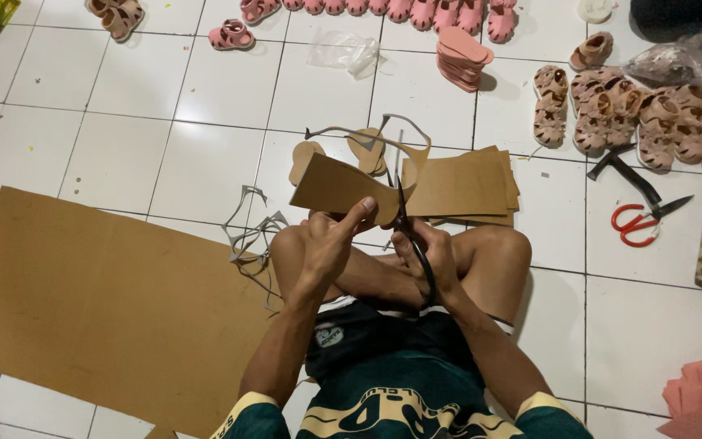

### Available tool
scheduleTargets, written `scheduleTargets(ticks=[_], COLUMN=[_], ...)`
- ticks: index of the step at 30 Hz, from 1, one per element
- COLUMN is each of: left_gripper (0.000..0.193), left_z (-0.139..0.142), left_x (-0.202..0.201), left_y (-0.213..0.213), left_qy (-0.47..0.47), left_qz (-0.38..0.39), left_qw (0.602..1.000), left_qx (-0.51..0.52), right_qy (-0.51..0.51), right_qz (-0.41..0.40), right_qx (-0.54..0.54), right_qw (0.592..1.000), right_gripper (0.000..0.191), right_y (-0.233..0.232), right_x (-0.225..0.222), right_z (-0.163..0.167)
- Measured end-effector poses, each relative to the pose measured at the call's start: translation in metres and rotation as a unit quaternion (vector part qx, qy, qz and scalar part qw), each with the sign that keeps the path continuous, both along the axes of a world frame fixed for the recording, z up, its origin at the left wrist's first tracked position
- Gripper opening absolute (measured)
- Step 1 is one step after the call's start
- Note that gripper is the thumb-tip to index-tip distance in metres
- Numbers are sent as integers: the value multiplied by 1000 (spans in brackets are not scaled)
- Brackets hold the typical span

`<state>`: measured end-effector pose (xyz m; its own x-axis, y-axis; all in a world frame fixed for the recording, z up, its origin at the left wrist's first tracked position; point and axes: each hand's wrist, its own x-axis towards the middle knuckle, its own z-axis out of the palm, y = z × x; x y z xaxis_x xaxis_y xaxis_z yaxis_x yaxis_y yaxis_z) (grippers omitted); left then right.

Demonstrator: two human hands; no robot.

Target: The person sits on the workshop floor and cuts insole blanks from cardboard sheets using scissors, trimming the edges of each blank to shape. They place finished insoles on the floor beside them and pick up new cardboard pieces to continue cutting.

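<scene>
I sit cross-legged on a white tiled floor. My left hand (331, 244) pinches a brown cardboard piece (339, 189) by its near edge, thumb on top. In my right hand (432, 254) is a pair of black scissors (409, 236), their blades biting into the cardboard's right side. A thin offcut strip (367, 134) curls up from the cut piece. Behind it lie cut sole-shaped pieces (305, 156) and a stack of brown cardboard sheets (469, 185).
A large brown cardboard sheet (99, 301) covers the floor at left, grey strips (247, 232) beside it. Red-handled scissors (639, 221) and a hammer (621, 169) lie right. Small tan sandals (635, 114), pink sandals (383, 8) and pink soles (461, 55) sit farther back.
</scene>
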<state>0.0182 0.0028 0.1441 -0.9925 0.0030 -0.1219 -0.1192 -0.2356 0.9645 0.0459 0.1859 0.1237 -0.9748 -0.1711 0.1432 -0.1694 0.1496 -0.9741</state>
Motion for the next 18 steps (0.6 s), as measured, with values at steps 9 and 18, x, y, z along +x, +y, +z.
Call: scheduleTargets(ticks=[9, 18], left_gripper=[36, 38], left_z=[10, 14], left_x=[-6, -17], left_y=[-13, -19], left_qy=[24, 26], left_qz=[-48, -89], left_qw=[994, 992], left_qx=[-98, -80], right_qy=[-10, 22], right_qz=[10, 11], right_qx=[-1, 54], right_qw=[1000, 998], right_gripper=[48, 46], right_y=[4, 11], right_x=[4, 2], right_z=[-2, -5])
